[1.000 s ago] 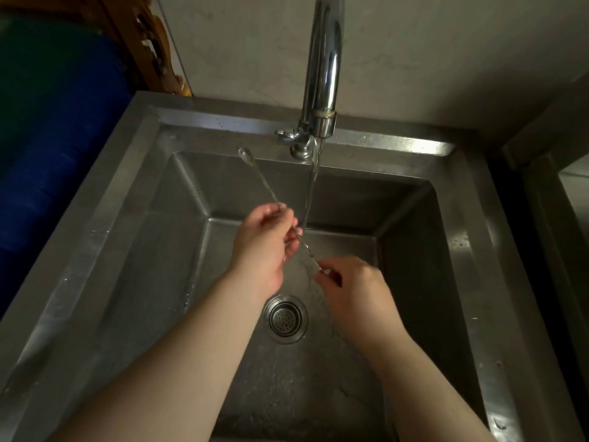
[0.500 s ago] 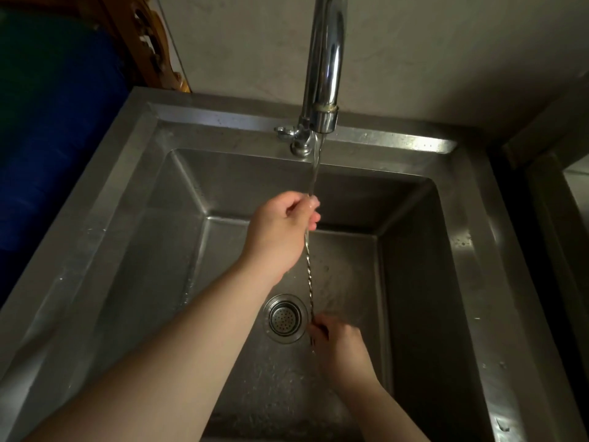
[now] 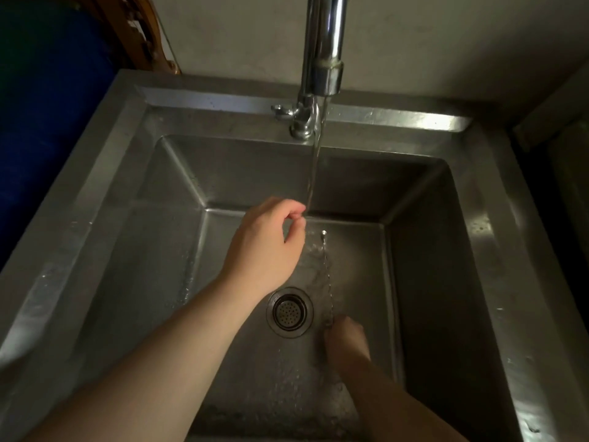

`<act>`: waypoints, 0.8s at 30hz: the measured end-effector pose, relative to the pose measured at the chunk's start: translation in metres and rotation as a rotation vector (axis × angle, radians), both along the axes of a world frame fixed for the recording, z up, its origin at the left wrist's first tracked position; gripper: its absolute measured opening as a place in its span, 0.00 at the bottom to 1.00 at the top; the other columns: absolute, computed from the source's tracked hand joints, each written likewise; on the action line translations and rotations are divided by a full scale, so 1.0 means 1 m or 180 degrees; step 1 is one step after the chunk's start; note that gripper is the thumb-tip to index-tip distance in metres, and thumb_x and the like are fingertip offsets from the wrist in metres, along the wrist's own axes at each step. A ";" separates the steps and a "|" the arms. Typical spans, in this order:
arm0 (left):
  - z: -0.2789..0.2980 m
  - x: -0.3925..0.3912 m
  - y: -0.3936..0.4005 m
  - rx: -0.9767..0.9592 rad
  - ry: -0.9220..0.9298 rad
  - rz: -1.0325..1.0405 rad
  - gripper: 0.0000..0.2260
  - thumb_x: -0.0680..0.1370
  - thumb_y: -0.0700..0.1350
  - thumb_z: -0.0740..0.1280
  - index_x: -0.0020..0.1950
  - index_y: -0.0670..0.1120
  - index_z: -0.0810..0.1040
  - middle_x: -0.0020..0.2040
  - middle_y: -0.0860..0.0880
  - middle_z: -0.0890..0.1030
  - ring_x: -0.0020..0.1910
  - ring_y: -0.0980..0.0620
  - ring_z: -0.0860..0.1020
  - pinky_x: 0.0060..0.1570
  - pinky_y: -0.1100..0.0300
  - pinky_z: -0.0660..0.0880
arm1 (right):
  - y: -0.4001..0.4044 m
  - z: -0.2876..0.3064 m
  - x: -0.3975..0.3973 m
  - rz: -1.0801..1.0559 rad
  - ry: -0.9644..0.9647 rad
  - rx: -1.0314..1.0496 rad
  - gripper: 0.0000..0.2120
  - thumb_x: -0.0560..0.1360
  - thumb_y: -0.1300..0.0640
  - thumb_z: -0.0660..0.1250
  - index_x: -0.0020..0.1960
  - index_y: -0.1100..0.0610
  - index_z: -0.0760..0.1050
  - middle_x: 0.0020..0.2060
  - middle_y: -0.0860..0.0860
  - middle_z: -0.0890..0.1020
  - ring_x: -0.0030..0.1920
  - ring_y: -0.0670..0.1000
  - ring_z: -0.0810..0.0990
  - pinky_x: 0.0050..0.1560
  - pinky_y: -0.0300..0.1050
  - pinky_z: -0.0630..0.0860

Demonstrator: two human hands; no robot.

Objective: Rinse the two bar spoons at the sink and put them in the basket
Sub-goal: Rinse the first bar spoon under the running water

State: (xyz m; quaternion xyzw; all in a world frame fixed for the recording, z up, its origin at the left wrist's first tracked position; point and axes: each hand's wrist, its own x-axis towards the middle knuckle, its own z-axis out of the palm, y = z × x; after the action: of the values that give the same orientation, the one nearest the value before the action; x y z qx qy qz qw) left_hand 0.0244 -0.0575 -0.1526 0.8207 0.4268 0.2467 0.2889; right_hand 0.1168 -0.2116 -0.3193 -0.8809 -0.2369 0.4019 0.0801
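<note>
Bar spoon (image 3: 327, 275) gripped low by right hand (image 3: 345, 339); left hand (image 3: 267, 240) apart.

The faucet (image 3: 323, 43) spout is cut off at the top edge. The bar spoon (image 3: 327, 275) has its lower end hidden inside the right hand (image 3: 345, 341); its thin stem blurs in running water.

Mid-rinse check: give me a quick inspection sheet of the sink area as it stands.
Surface: steel sink, basin wet, drain strainer uncovered.
Job's things: one bar spoon seen, twisted stem angled up from the right hand; second spoon and basket nothing seen.
Clutter: nothing seen.
Grips: right hand closed on the spoon's lower end; left hand off the spoon, fingertips pinched at the water stream.
Cables: nothing seen.
Surroundings: tap running; blue object at left.
</note>
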 end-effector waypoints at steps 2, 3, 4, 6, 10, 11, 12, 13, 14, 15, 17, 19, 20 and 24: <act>-0.008 -0.011 0.000 0.0009 0.0205 0.0091 0.08 0.77 0.42 0.67 0.55 0.45 0.81 0.51 0.50 0.82 0.52 0.50 0.79 0.54 0.56 0.74 | 0.002 -0.016 0.002 -0.0377 0.0143 -0.0095 0.14 0.79 0.62 0.58 0.60 0.61 0.77 0.57 0.59 0.82 0.58 0.59 0.80 0.49 0.41 0.74; -0.012 -0.017 -0.001 -0.0015 0.0240 0.0155 0.08 0.77 0.42 0.67 0.55 0.44 0.81 0.51 0.50 0.82 0.52 0.49 0.79 0.54 0.55 0.74 | 0.003 -0.020 0.002 -0.0495 0.0211 -0.0148 0.14 0.80 0.60 0.57 0.61 0.61 0.77 0.59 0.59 0.81 0.59 0.58 0.79 0.46 0.40 0.71; -0.016 -0.023 -0.003 -0.0048 0.0255 0.0204 0.08 0.77 0.41 0.68 0.55 0.44 0.81 0.51 0.49 0.83 0.52 0.48 0.79 0.55 0.55 0.74 | 0.003 -0.027 0.002 -0.0551 0.0192 -0.0177 0.15 0.81 0.60 0.56 0.62 0.61 0.76 0.60 0.59 0.80 0.60 0.58 0.78 0.46 0.40 0.70; -0.022 -0.033 -0.006 -0.0118 0.0302 0.0243 0.09 0.77 0.40 0.68 0.56 0.44 0.81 0.51 0.49 0.83 0.52 0.47 0.79 0.56 0.54 0.74 | 0.004 -0.036 -0.001 -0.0438 0.0153 -0.0190 0.16 0.81 0.60 0.55 0.65 0.61 0.74 0.63 0.58 0.79 0.62 0.58 0.77 0.52 0.41 0.73; -0.030 -0.043 -0.008 -0.0124 0.0382 0.0201 0.09 0.76 0.40 0.68 0.56 0.43 0.81 0.51 0.47 0.83 0.51 0.45 0.80 0.55 0.49 0.76 | 0.001 -0.048 -0.001 0.0260 -0.0053 -0.0542 0.16 0.82 0.59 0.54 0.64 0.62 0.74 0.62 0.60 0.79 0.61 0.58 0.77 0.26 0.24 0.64; -0.030 -0.043 -0.007 -0.0126 0.0383 0.0204 0.09 0.76 0.40 0.68 0.56 0.43 0.81 0.51 0.47 0.83 0.52 0.45 0.80 0.54 0.49 0.76 | -0.001 -0.052 -0.001 0.0653 -0.0246 -0.0730 0.16 0.81 0.59 0.55 0.63 0.62 0.75 0.61 0.61 0.79 0.60 0.59 0.78 0.24 0.28 0.61; -0.030 -0.044 -0.006 -0.0126 0.0372 0.0213 0.09 0.76 0.40 0.68 0.56 0.43 0.81 0.51 0.48 0.83 0.52 0.45 0.79 0.55 0.49 0.76 | -0.003 -0.054 0.000 0.0796 -0.0302 -0.0736 0.15 0.81 0.60 0.55 0.63 0.62 0.75 0.60 0.60 0.80 0.60 0.59 0.78 0.27 0.30 0.61; -0.030 -0.044 -0.005 -0.0126 0.0349 0.0225 0.10 0.76 0.40 0.68 0.57 0.43 0.81 0.51 0.48 0.83 0.52 0.45 0.79 0.55 0.49 0.76 | -0.003 -0.055 -0.001 0.0877 -0.0411 -0.0712 0.15 0.81 0.60 0.55 0.63 0.62 0.75 0.60 0.60 0.79 0.60 0.59 0.78 0.31 0.30 0.64; -0.029 -0.044 -0.004 -0.0124 0.0326 0.0241 0.10 0.76 0.40 0.68 0.57 0.43 0.81 0.51 0.48 0.83 0.53 0.45 0.79 0.55 0.50 0.76 | -0.004 -0.055 -0.003 0.0849 -0.0305 -0.0818 0.16 0.81 0.61 0.54 0.64 0.61 0.75 0.62 0.59 0.78 0.61 0.58 0.77 0.39 0.31 0.69; -0.029 -0.044 -0.004 -0.0120 0.0309 0.0256 0.10 0.76 0.40 0.68 0.57 0.43 0.81 0.51 0.49 0.83 0.53 0.46 0.79 0.55 0.51 0.76 | -0.006 -0.057 -0.004 0.0740 -0.0245 -0.0813 0.17 0.81 0.61 0.53 0.65 0.60 0.74 0.63 0.57 0.77 0.63 0.57 0.76 0.49 0.35 0.73; -0.028 -0.045 -0.002 -0.0115 0.0311 0.0287 0.10 0.76 0.41 0.68 0.57 0.44 0.80 0.51 0.49 0.83 0.53 0.46 0.79 0.55 0.53 0.75 | -0.008 -0.054 -0.005 0.0597 -0.0478 -0.0565 0.17 0.81 0.61 0.53 0.65 0.58 0.74 0.64 0.57 0.77 0.64 0.57 0.75 0.58 0.42 0.72; -0.027 -0.046 -0.001 -0.0105 0.0337 0.0322 0.10 0.76 0.41 0.68 0.57 0.44 0.80 0.51 0.49 0.83 0.52 0.46 0.79 0.55 0.54 0.75 | -0.009 -0.056 -0.003 0.0416 -0.0367 -0.0429 0.17 0.81 0.61 0.54 0.65 0.59 0.75 0.63 0.58 0.78 0.63 0.58 0.76 0.55 0.39 0.73; -0.026 -0.047 -0.001 -0.0097 0.0353 0.0338 0.10 0.76 0.41 0.68 0.57 0.44 0.80 0.51 0.49 0.83 0.52 0.46 0.79 0.54 0.54 0.75 | -0.008 -0.052 -0.004 0.0483 -0.0427 -0.0321 0.17 0.81 0.62 0.54 0.64 0.60 0.75 0.63 0.58 0.78 0.63 0.58 0.76 0.56 0.41 0.73; -0.023 -0.053 0.000 0.0020 0.0435 0.0327 0.11 0.76 0.42 0.68 0.58 0.44 0.80 0.51 0.49 0.83 0.52 0.45 0.80 0.54 0.53 0.75 | -0.005 -0.042 -0.007 0.0167 -0.0419 -0.0051 0.15 0.80 0.60 0.55 0.60 0.61 0.78 0.59 0.59 0.80 0.59 0.59 0.79 0.56 0.46 0.75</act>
State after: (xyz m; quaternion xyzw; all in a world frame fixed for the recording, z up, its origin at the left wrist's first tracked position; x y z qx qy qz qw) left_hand -0.0282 -0.0571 -0.1756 0.8135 0.4863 0.2060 0.2435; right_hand 0.1099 -0.2163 -0.3612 -0.8995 -0.2614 0.3470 0.0468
